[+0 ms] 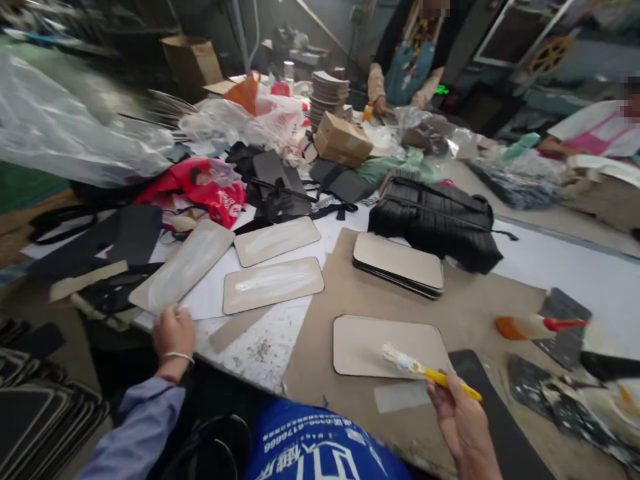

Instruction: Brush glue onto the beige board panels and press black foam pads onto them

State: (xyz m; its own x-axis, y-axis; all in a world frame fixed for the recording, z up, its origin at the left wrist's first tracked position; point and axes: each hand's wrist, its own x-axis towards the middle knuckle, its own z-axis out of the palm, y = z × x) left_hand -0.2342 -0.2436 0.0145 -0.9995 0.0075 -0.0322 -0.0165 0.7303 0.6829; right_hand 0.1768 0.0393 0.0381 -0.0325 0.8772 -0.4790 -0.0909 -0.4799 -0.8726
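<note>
My right hand (463, 417) is closed around the yellow handle of a paintbrush (443, 379), whose whitish bristles are over a beige rounded panel (385, 340). I cannot tell whether the bristles touch it. At the table's left edge, the fingers of my left hand (173, 337) are closed on the near end of another beige panel (187, 263), streaked with white paste. Two more panels with white streaks, an upper panel (277, 241) and a lower panel (273, 285), lie beside it. A stack of dark-edged panels (397, 260) sits behind the panel under the brush.
A black strapped bundle (435, 217) lies behind the stack. An orange-and-clear bottle with a red tip (530, 327) lies at right, near a messy glue container (613, 407). Bags and a cardboard box (343, 139) crowd the back. One person (410, 67) stands across the table, another at far right.
</note>
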